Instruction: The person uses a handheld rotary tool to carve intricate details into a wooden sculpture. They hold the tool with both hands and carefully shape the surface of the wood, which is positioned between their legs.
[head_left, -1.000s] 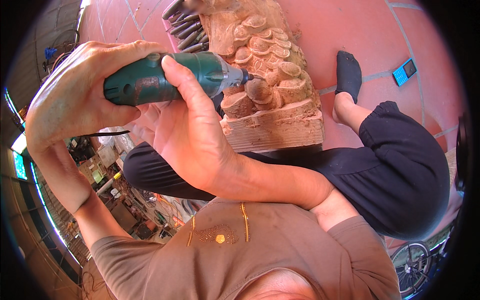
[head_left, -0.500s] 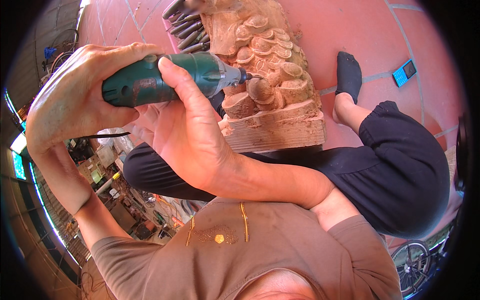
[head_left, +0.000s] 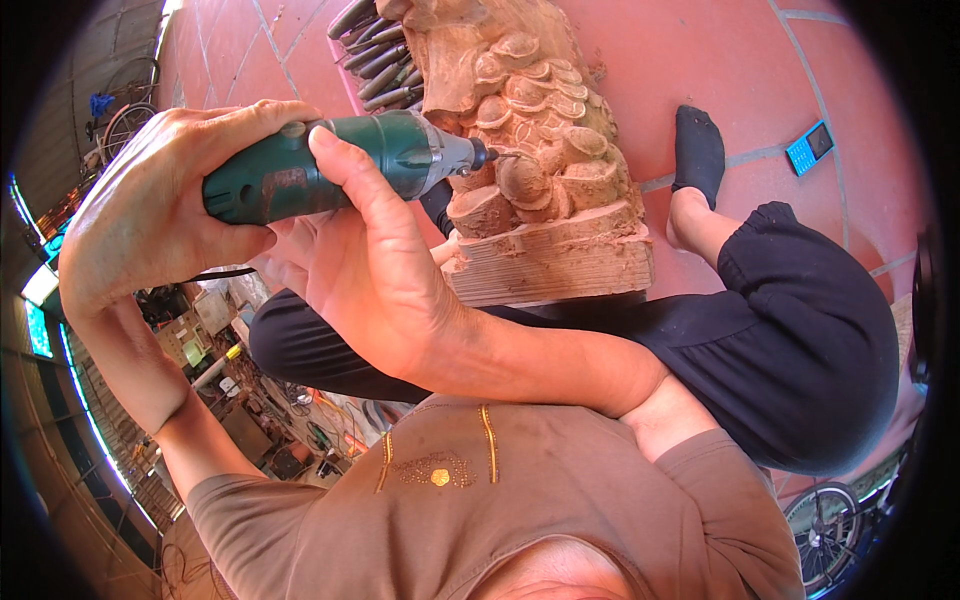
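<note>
Shifted slightly left against the wood carving (head_left: 535, 110): green rotary tool (head_left: 280, 182), held beside it, clasped by curled left hand (head_left: 155, 200) and part-curled right hand (head_left: 378, 262). Probably stiff, fairly heavy; best gripped around its body.

Brightly, fairly evenly lit over red tiled floor (head_left: 655, 60), with warm pinkish cast. Dimmer at left among workshop clutter (head_left: 235, 400); overexposed there at white opening (head_left: 42, 287). Softly highlighted along back of left hand (head_left: 150, 200). Darkly shaded beneath carved wooden block (head_left: 550, 270). Sharp at centre; bowed toward rim, as along tile joints (head_left: 820, 103); ringed in black, fringed bluish.
</note>
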